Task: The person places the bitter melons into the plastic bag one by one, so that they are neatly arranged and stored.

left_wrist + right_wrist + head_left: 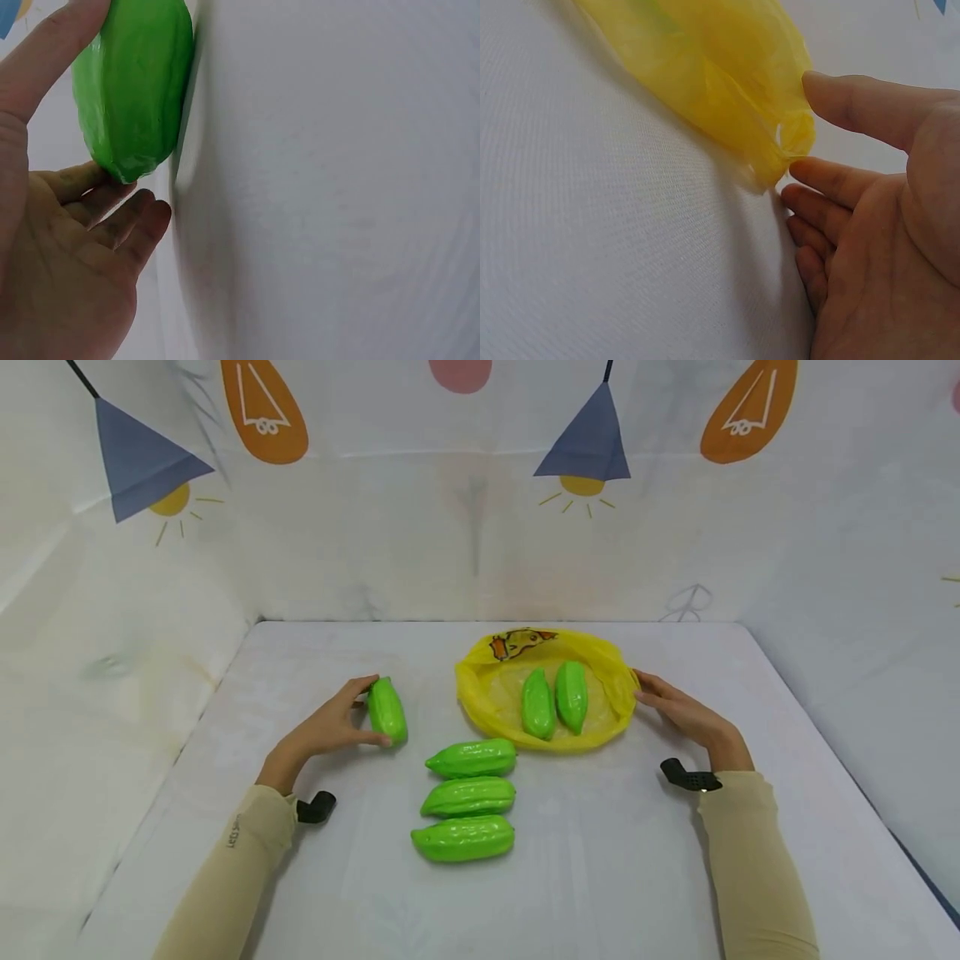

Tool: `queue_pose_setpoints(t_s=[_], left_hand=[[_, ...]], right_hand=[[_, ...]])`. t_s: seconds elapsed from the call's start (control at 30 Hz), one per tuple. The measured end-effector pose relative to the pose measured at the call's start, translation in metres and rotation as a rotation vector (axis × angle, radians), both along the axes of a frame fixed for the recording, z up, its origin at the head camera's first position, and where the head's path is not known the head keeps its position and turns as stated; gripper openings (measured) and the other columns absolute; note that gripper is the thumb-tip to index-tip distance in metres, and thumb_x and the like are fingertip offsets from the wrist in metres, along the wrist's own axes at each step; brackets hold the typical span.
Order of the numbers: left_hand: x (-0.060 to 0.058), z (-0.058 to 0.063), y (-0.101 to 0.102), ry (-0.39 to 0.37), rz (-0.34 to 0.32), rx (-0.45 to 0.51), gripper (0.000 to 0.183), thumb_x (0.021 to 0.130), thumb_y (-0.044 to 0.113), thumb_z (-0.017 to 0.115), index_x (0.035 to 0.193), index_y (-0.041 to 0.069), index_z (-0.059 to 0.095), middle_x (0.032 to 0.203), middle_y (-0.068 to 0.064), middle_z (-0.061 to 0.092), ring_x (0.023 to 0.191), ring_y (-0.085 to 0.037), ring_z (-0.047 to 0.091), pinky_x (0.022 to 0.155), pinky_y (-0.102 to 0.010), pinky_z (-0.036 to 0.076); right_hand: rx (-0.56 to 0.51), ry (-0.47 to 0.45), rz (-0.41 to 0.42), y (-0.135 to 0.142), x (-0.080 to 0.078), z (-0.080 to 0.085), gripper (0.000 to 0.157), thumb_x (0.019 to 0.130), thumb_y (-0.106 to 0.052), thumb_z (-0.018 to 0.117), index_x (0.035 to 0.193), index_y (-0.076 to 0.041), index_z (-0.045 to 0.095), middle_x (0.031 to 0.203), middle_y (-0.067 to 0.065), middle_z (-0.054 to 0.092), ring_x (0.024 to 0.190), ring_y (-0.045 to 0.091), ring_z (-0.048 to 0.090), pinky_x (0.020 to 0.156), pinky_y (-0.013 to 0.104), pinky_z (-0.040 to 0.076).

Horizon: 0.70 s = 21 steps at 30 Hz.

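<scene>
My left hand (330, 725) holds a glossy green ridged fruit (387, 711) between thumb and fingers, at the left of the table. In the left wrist view, the fingertips meet the lower end of this fruit (135, 97), and the thumb lies at its upper side. On the right, my right hand (684, 710) touches the edge of a yellow plastic bag (480, 693). The right wrist view shows the thumb and index fingertip against the bag (727, 82), apart from each other. Inside the open bag lie two green fruits (538, 703).
Several more green fruits (468, 797) lie crosswise in a column in front of the bag. White cloth with printed lamps (585, 435) hangs behind the white table (600, 877) and at its sides. Each wrist carries a black device (317, 807).
</scene>
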<state>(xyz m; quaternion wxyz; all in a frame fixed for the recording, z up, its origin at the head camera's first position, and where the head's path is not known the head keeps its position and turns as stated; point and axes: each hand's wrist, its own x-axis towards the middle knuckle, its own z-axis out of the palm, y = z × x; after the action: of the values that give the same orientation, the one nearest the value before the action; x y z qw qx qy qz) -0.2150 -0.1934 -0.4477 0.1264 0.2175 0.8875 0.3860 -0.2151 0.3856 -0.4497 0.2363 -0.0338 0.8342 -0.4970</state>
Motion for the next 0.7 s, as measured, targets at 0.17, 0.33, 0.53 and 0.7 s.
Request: queue_pose_setpoints(t_s=[0.17, 0.33, 0.53, 0.7], left_hand=[[0.0, -0.002, -0.006, -0.031, 0.023, 0.003, 0.113, 0.072, 0.036, 0.088, 0.155, 0.007, 0.017, 0.151, -0.02, 0.025, 0.139, -0.045, 0.032, 0.113, -0.061, 0.03], [-0.001, -0.004, -0.011, -0.047, 0.036, 0.002, 0.114, 0.072, 0.037, 0.088, 0.156, 0.007, 0.017, 0.151, -0.02, 0.024, 0.14, -0.044, 0.031, 0.115, -0.059, 0.028], [-0.001, -0.006, -0.014, -0.078, 0.039, 0.015, 0.115, 0.073, 0.037, 0.087, 0.156, 0.005, 0.014, 0.158, -0.02, 0.025, 0.142, -0.041, 0.03, 0.116, -0.058, 0.024], [-0.002, -0.006, -0.016, -0.081, 0.035, 0.03, 0.113, 0.073, 0.036, 0.087, 0.156, 0.006, 0.016, 0.158, -0.019, 0.027, 0.142, -0.04, 0.033, 0.117, -0.057, 0.025]], right_hand=[[-0.005, 0.01, 0.004, 0.0, 0.0, -0.003, 0.08, 0.101, -0.044, 0.05, 0.159, -0.013, 0.004, 0.166, 0.012, -0.002, 0.15, 0.04, -0.007, 0.115, 0.069, -0.002], [0.01, 0.025, 0.01, -0.002, 0.0, -0.001, 0.08, 0.101, -0.044, 0.049, 0.159, -0.011, 0.005, 0.165, 0.014, -0.001, 0.15, 0.04, -0.007, 0.115, 0.069, -0.002], [0.042, 0.038, 0.013, -0.004, 0.003, 0.001, 0.08, 0.101, -0.046, 0.048, 0.159, -0.01, 0.005, 0.165, 0.015, 0.0, 0.15, 0.041, -0.006, 0.115, 0.068, -0.001], [0.054, 0.03, 0.007, -0.004, 0.003, 0.0, 0.081, 0.101, -0.048, 0.048, 0.159, -0.011, 0.006, 0.165, 0.014, 0.0, 0.15, 0.041, -0.005, 0.115, 0.069, 0.0]])
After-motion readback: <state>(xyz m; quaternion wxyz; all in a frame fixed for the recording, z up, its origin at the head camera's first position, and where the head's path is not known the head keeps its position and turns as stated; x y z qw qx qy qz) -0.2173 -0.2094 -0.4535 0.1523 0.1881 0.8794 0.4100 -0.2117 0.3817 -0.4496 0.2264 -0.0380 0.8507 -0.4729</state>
